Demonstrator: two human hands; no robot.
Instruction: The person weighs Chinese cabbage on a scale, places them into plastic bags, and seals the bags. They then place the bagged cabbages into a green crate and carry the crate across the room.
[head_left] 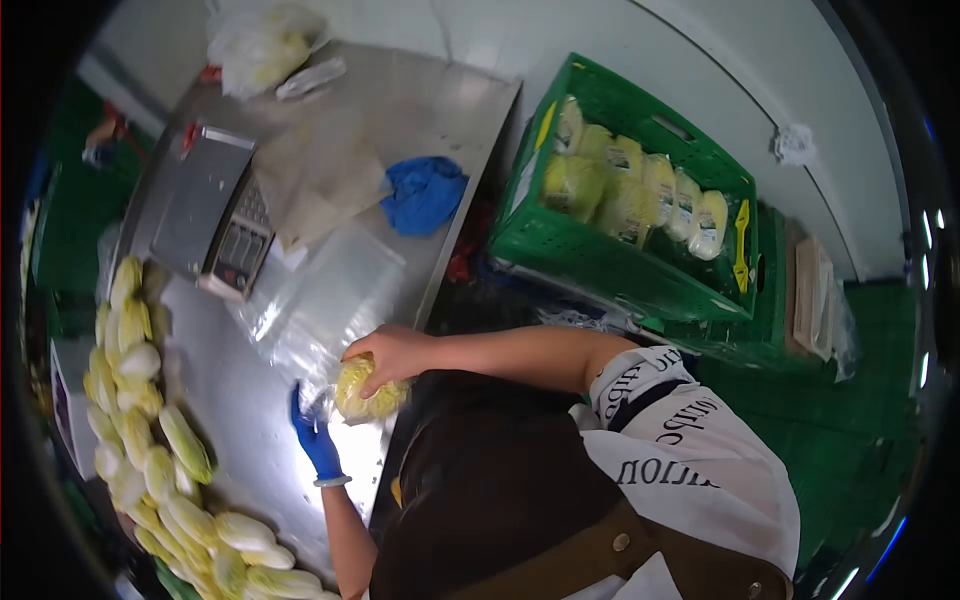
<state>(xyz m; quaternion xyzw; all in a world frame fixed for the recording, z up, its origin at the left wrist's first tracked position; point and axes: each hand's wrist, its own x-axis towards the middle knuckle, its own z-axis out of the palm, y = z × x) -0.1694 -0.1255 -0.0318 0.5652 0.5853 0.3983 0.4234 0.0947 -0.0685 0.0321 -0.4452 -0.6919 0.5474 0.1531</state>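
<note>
My right hand, bare, is wrapped over the top of a pale yellow napa cabbage near the table's front edge. Beside it, my left hand wears a blue glove, its fingers at the crinkled edge of a clear plastic bag. Part of that bag is hidden by the cabbage and fingers. A flat stack of clear bags lies just beyond both hands. Several loose napa cabbages are piled along the left side of the steel table.
A scale with a keypad stands behind the bags, near brown paper and a crumpled blue cloth. To the right, a green crate holds several wrapped cabbages. A white plastic bag sits at the far end.
</note>
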